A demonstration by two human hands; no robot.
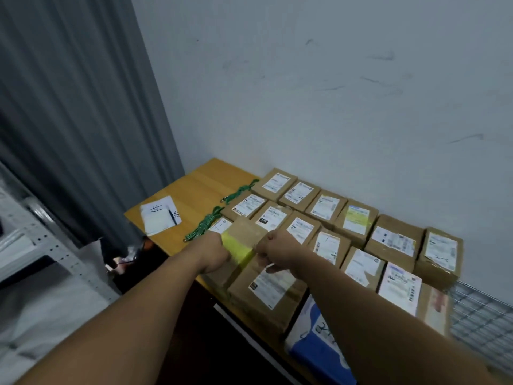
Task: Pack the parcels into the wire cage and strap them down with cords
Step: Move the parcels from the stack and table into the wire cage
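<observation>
both hands are closed on one small brown cardboard parcel with a yellow tape band [242, 240], lifted a little above the others: the left hand [215, 255] clamps its left end, the right hand [276, 252] its right end, fingers curled round the edges so the parcel sits tilted between them. both bare forearms reach in from the bottom of the view.

just under and in front of the held parcel lies a larger brown cardboard box with a white shipping label [268, 294], at the near edge of the light wooden table [194, 187]. behind and to the right, many more brown cardboard parcels with white labels [327, 209] lie flat in rows, touching one another, up against the pale scuffed wall [333, 79]. a blue and white plastic mailer bag [316, 340] lies at the near right, partly hidden by the right forearm.

left of the rows, two coiled green cords [204, 225] with metal hooks rest on the bare table top, one nearer the wall than the other. further left lies a white paper sheet with handwriting [159, 218] and a dark pen [172, 216] on it.

a patch of grey wire mesh cage [483, 312] shows at the right edge, beyond the table end. a grey curtain [77, 107] hangs on the left.
</observation>
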